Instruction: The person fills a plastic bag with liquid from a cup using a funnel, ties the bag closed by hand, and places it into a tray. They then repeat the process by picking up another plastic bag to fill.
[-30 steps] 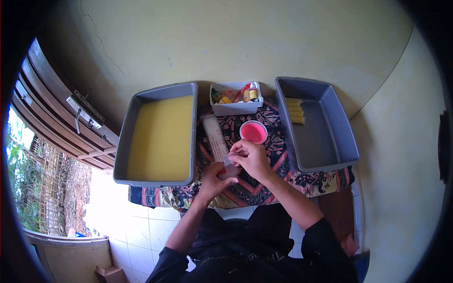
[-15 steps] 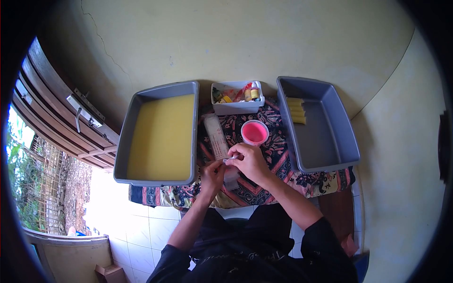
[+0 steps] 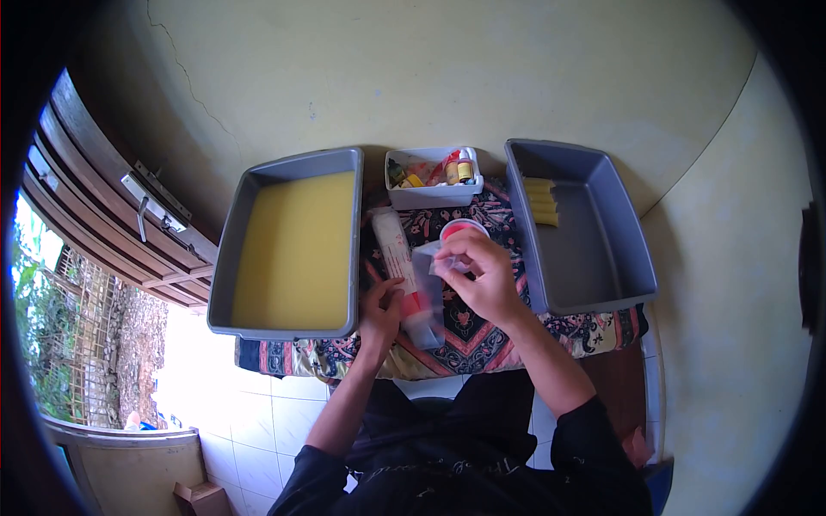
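My right hand [image 3: 483, 279] pinches the top of a clear plastic bag [image 3: 430, 305], which hangs down over the patterned cloth. Just left of it is my left hand [image 3: 379, 314], its fingers apart and holding nothing, beside a long white plastic packet with red print [image 3: 394, 245]. The lower part of that packet shows red and is overlapped by the bag. Behind my right hand stands a round tub of pink contents [image 3: 465, 225], partly hidden by the fingers.
A grey basin of yellow liquid [image 3: 354, 258] stands at the left. Another grey basin [image 3: 594, 258], at the right, holds several yellow filled tubes [image 3: 540, 202]. At the back, a white box [image 3: 434, 199] contains small bottles. Patterned cloth [image 3: 465, 331] covers the table; a wall rises behind.
My hands have moved apart. My right hand has drawn the plastic bag up and right, and my left hand has let go and shifted slightly left.
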A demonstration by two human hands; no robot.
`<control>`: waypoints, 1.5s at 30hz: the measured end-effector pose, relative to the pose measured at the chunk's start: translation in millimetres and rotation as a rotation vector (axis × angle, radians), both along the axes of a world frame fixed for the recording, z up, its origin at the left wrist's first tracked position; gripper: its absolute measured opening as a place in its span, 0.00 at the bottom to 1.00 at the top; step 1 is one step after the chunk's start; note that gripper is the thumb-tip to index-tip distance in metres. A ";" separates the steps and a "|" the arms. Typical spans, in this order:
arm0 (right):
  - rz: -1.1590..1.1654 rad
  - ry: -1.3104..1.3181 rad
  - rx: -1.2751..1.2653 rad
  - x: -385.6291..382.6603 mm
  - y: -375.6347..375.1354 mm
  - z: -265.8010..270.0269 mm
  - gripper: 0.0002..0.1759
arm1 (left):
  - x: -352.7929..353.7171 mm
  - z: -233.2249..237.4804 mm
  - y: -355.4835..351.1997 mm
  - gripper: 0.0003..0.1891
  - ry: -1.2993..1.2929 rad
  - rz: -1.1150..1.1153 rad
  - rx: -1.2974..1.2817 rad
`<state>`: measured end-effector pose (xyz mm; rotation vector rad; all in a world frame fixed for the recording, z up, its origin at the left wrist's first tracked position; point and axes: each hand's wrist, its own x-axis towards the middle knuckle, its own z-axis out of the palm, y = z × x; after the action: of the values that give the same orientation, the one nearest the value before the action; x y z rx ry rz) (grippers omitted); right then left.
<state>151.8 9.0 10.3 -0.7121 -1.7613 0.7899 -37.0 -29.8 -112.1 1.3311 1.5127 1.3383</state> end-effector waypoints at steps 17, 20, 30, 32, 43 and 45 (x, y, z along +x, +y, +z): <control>0.021 0.492 0.296 34.4 -16.2 54.6 0.08 | -2.5 -33.7 40.9 0.13 0.129 0.060 0.078; 0.061 0.526 0.334 38.9 -16.2 63.8 0.08 | 0.6 -10.0 32.6 0.11 0.323 0.075 0.087; 0.083 0.485 0.433 44.3 -33.0 82.2 0.10 | 1.2 -6.6 23.1 0.08 0.538 0.090 0.155; 0.112 0.515 0.456 43.2 -35.6 85.0 0.10 | 1.3 -6.2 22.4 0.08 0.546 0.093 0.146; 0.008 0.562 0.341 44.0 -34.7 77.4 0.07 | -2.1 -12.2 20.1 0.08 0.580 0.072 0.136; 0.022 0.568 0.334 44.2 -28.5 74.3 0.06 | -0.6 -7.3 16.8 0.10 0.588 0.047 0.084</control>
<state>196.0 -19.5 84.6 -0.2116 -1.3333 0.6129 -37.6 -13.0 -119.5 1.8630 1.8890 1.0955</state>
